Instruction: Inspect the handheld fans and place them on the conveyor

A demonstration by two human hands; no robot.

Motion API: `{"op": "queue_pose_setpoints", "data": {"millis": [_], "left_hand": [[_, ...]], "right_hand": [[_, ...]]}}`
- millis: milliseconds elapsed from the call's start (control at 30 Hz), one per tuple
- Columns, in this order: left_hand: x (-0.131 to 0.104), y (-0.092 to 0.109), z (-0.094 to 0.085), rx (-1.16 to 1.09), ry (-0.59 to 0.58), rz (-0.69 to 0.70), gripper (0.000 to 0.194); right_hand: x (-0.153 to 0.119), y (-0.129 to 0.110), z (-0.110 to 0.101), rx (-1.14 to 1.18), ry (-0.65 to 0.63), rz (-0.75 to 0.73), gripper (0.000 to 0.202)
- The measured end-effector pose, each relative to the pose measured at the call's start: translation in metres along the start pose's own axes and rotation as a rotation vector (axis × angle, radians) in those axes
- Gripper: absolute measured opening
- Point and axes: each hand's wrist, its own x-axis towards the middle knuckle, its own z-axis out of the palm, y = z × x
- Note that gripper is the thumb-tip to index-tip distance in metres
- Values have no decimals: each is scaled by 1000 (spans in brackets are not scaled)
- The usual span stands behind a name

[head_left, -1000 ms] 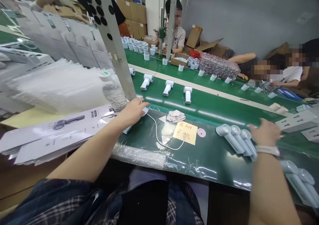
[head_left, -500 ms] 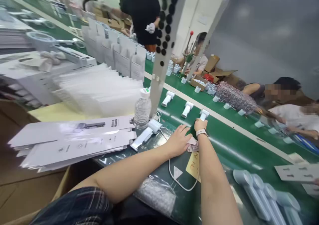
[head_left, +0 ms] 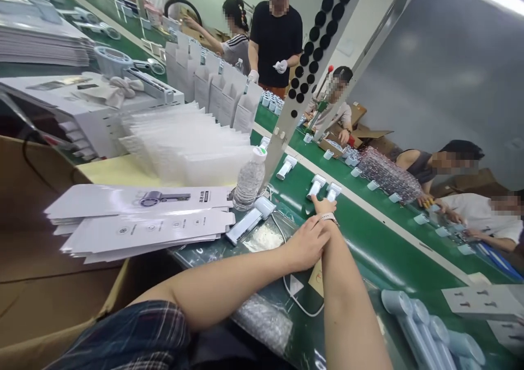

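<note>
My right hand [head_left: 326, 207], with a pale watch band at the wrist, reaches over the green belt. Its fingers are at the handle of a pale blue hair-dryer-shaped device [head_left: 333, 189], and one finger or the thumb sticks out to the left. A second such device [head_left: 316, 186] lies close to it on the left, and a third device [head_left: 287, 166] is farther up the belt. My left hand [head_left: 309, 243] is beside my right forearm, fingers stretched out near the wrist. I see nothing held in it, though its underside is hidden.
Left of my arms are printed flat cartons [head_left: 147, 217], a water bottle [head_left: 249, 176] and a similar device [head_left: 251, 220]. A slanted metal post [head_left: 282, 135] rises behind the bottle. Several pale blue housings [head_left: 426, 326] lie at lower right. Co-workers sit and stand across the belt.
My left hand has moved up and right, against my right forearm. The pale cloth beside it is now out of sight. The device at my right hand is closer to the neighbouring one. The view has shifted.
</note>
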Motion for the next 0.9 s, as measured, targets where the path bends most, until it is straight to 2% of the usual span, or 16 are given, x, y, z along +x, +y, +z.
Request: {"op": "queue_pose_setpoints", "data": {"millis": [100,233,400,567,900], "left_hand": [[-2,7,8,-25,49,100,44],[-3,2,11,-16,40,156,50],[-2,-11,-5,-4,5,98,43],[-1,-15,-25,4,99,32,43],[-3,-6,-21,4,85,132,34]], "right_hand": [[-10,-10,5,-16,25,9,43],[-18,-19,9,-31,54,3,44],[-13,-6,7,-35,52,-25,41],[-8,7,3,-48,33,-35,38],[-6,2,7,-55,82,1,40]]}}
